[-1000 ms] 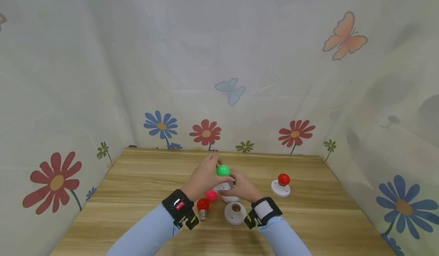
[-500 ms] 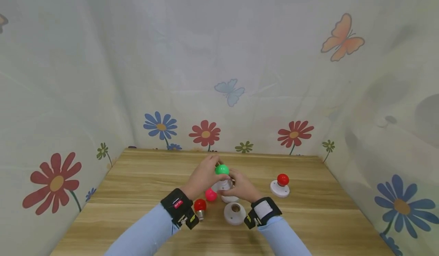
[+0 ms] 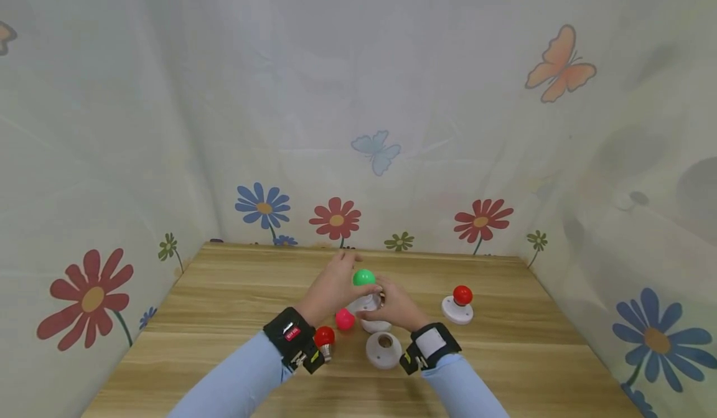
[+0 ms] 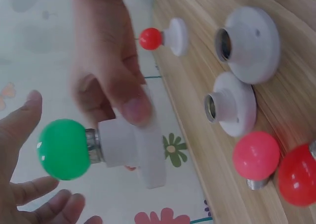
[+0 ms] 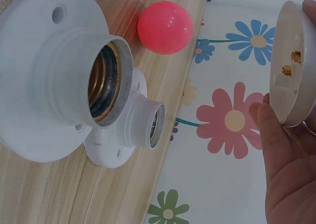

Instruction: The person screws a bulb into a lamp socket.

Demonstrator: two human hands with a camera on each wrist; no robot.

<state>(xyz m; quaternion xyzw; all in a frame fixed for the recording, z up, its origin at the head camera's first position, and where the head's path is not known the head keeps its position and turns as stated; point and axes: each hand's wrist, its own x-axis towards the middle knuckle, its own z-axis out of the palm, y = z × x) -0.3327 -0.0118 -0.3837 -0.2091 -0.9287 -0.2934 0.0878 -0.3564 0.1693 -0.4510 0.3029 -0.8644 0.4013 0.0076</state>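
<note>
My right hand grips a white lamp holder by its round base, held up off the table. The right wrist view shows the underside of that base, with brass screws inside. A green bulb sits in the holder's socket, part of its metal thread still showing. Around the green globe, my left hand has its thumb and fingers spread; in the left wrist view they stand apart from the globe.
Two white lamp holders with bare sockets stand on the wooden table. Beside them lie a pink bulb and a red bulb. Farther right, another holder carries a red bulb. Flowered cloth hangs behind.
My left fingers have loosened and spread from the green bulb. The loose red bulb has rolled slightly left on the table. My right hand stays put with the lamp holder.
</note>
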